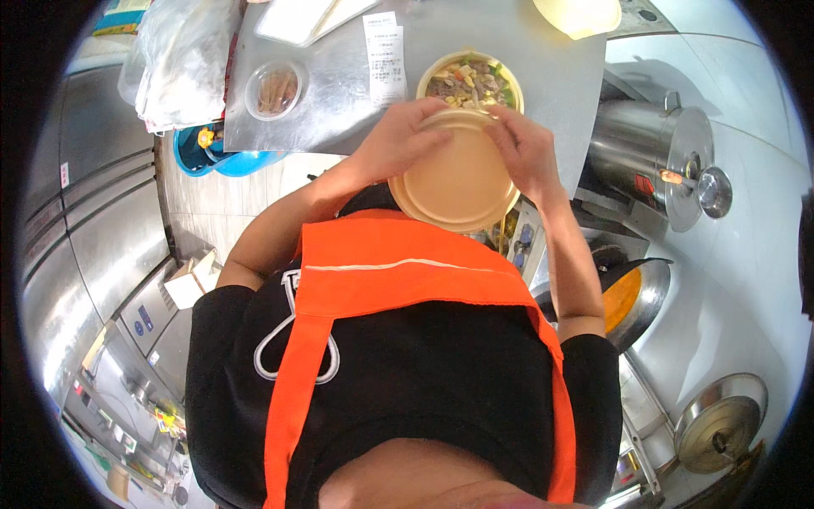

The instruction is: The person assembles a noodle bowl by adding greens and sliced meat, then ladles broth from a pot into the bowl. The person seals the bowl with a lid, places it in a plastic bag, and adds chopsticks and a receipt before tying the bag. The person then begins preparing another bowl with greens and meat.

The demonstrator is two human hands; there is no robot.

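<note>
A round tan lid (459, 175) is held between my two hands, tilted at the table's near edge in front of the orange apron. My left hand (407, 137) grips its upper left rim, and my right hand (524, 149) grips the upper right. Just beyond the lid stands a round takeaway bowl (520, 89) with a pale yellow rim. It contains food (469, 83) that looks like meat pieces, bits of egg and green leaves. The lid and my fingers hide the bowl's near side.
The steel table (324, 121) carries a clear round tub (275, 90), printed receipts (386, 63), white trays (311, 19) and a pale yellow bowl (579, 16). Plastic bags (184, 63) lie left. To my right are a steel stockpot (636, 153), a ladle (715, 191) and a wok (642, 305).
</note>
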